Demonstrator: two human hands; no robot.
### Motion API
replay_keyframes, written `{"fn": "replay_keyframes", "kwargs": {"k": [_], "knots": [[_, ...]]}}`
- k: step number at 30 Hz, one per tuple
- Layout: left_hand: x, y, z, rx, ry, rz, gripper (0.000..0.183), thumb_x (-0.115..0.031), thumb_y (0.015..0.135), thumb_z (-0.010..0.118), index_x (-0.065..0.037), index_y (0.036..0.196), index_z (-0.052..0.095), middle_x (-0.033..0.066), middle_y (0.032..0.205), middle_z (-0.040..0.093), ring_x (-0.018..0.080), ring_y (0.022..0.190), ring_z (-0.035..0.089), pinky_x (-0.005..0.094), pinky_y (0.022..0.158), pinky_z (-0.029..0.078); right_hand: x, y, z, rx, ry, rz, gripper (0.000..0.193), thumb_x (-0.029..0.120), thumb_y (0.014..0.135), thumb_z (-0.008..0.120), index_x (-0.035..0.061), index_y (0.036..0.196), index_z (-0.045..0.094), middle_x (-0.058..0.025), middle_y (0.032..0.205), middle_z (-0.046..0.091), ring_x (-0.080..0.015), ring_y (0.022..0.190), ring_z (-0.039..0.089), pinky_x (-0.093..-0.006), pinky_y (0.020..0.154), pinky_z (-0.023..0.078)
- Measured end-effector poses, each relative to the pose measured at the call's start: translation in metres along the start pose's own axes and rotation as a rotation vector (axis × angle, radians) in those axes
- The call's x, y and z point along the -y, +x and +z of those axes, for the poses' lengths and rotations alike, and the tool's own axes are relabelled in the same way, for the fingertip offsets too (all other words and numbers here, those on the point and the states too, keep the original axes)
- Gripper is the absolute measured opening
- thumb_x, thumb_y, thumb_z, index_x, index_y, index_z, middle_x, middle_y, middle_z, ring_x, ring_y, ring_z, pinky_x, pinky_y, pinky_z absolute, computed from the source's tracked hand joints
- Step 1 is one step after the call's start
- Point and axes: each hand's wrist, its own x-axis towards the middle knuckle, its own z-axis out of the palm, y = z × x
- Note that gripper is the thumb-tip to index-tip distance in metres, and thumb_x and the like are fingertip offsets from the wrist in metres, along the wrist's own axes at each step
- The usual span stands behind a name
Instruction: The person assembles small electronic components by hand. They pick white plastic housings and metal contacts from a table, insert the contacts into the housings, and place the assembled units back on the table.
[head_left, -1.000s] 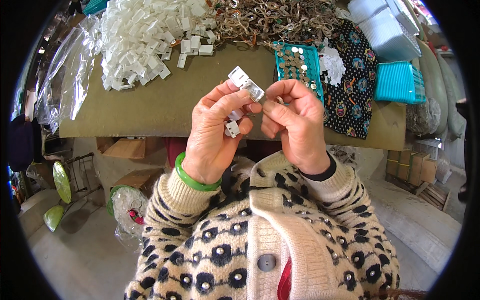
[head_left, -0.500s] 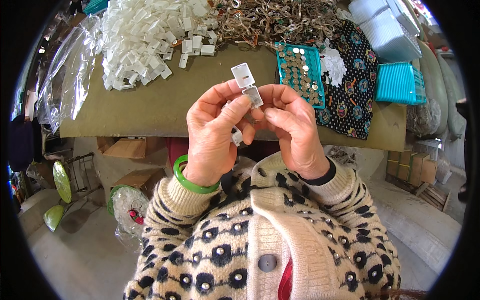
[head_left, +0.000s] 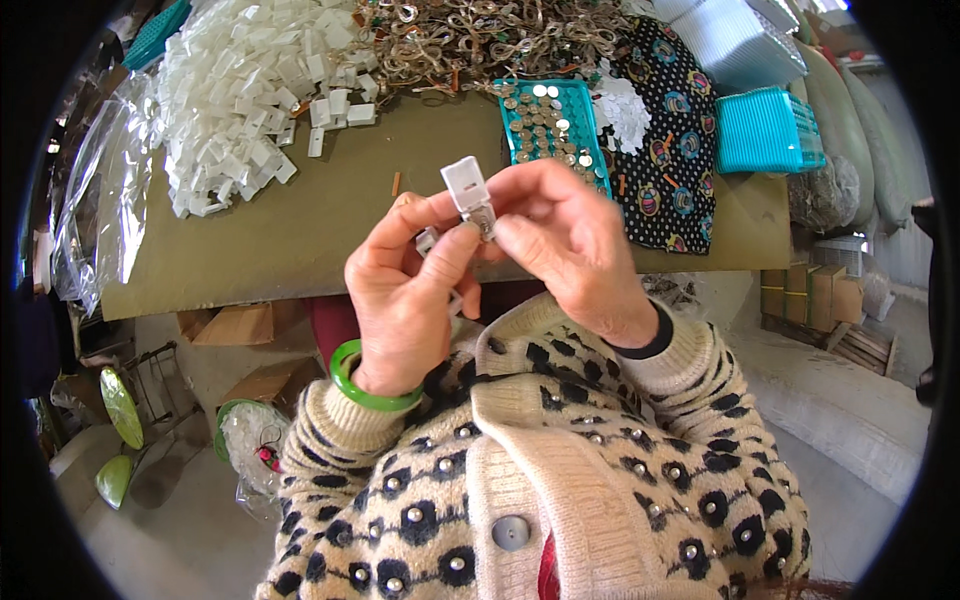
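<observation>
A small white hinged plastic case (head_left: 464,182) stands with its lid swung up between my hands, above the table's front edge. My left hand (head_left: 405,300) pinches its lower half between thumb and fingers; more white case pieces (head_left: 427,241) stick out among those fingers. Touching the case from the other side is my right hand (head_left: 580,250), its thumb pressed on the lower half and its index finger behind the lid. Something small and metallic shows inside the lower half, mostly covered by the thumbs. Beyond my right hand lies a teal tray (head_left: 577,98) of round metal cells.
White plastic cases (head_left: 235,110) are heaped at the far left, tangled wire leads (head_left: 490,40) at the far middle. White flakes (head_left: 622,112) lie on a patterned cloth (head_left: 680,215). Stacked teal trays (head_left: 765,130) stand at right. An orange strip (head_left: 396,184) lies on the table (head_left: 300,235).
The whole view has shifted, so the table things sit further left. My right thumb has come onto the case's lower half, and the right index finger has reached up behind the lid.
</observation>
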Motion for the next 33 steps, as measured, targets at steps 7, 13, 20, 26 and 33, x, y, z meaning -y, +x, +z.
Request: {"fn": "replay_keyframes", "kwargs": {"k": [7, 13, 20, 26, 33], "knots": [[-0.001, 0.012, -0.009, 0.129, -0.152, -0.362, 0.025, -0.003, 0.091, 0.059, 0.004, 0.114, 0.061, 0.0142, 0.084, 0.066, 0.0078, 0.059, 0.055, 0.0169, 0.04, 0.036, -0.021, 0.027, -0.08, -0.125, -1.15, -0.528, 0.011, -0.002, 0.087, 0.063, -0.0025, 0.098, 0.065, -0.0136, 0.09, 0.062, -0.0262, 0.076, 0.063, -0.0333, 0.066, 0.051], [0.001, 0.018, 0.002, 0.088, -0.136, -0.438, 0.021, 0.003, 0.085, 0.058, 0.003, 0.106, 0.06, 0.0097, 0.088, 0.062, 0.0089, 0.064, 0.052, 0.0173, 0.039, 0.035, -0.026, 0.042, -0.103, 0.141, -1.17, -0.468, 0.011, -0.003, 0.086, 0.06, -0.002, 0.097, 0.061, -0.0125, 0.091, 0.057, -0.0293, 0.078, 0.061, -0.0359, 0.068, 0.051], [0.008, 0.024, 0.006, 0.161, -0.172, -0.46, 0.017, 0.006, 0.082, 0.055, 0.001, 0.098, 0.057, 0.0083, 0.086, 0.06, 0.0103, 0.062, 0.048, 0.0187, 0.038, 0.034, -0.025, 0.055, -0.108, 0.097, -1.051, -0.528, 0.005, 0.0, 0.086, 0.06, 0.0004, 0.089, 0.057, -0.0111, 0.083, 0.059, -0.0267, 0.073, 0.062, -0.0348, 0.065, 0.051], [0.01, 0.031, 0.007, 0.115, -0.185, -0.496, 0.018, 0.008, 0.082, 0.059, 0.003, 0.1, 0.059, 0.0096, 0.084, 0.062, 0.0119, 0.062, 0.056, 0.0192, 0.039, 0.035, -0.006, 0.041, -0.112, 0.022, -0.361, 0.085, 0.007, 0.003, 0.093, 0.061, -0.0014, 0.097, 0.063, -0.0002, 0.081, 0.063, -0.0027, 0.065, 0.053, -0.0204, 0.057, 0.045], [0.009, 0.034, 0.015, 0.078, -0.115, -0.477, 0.036, 0.006, 0.088, 0.061, 0.005, 0.124, 0.059, 0.0077, 0.092, 0.064, 0.0196, 0.088, 0.071, 0.0169, 0.04, 0.036, -0.011, 0.035, -0.105, 0.115, -1.022, -0.4, 0.01, 0.001, 0.084, 0.066, 0.0009, 0.094, 0.063, -0.0111, 0.083, 0.061, -0.0261, 0.068, 0.063, -0.032, 0.058, 0.051]]}}
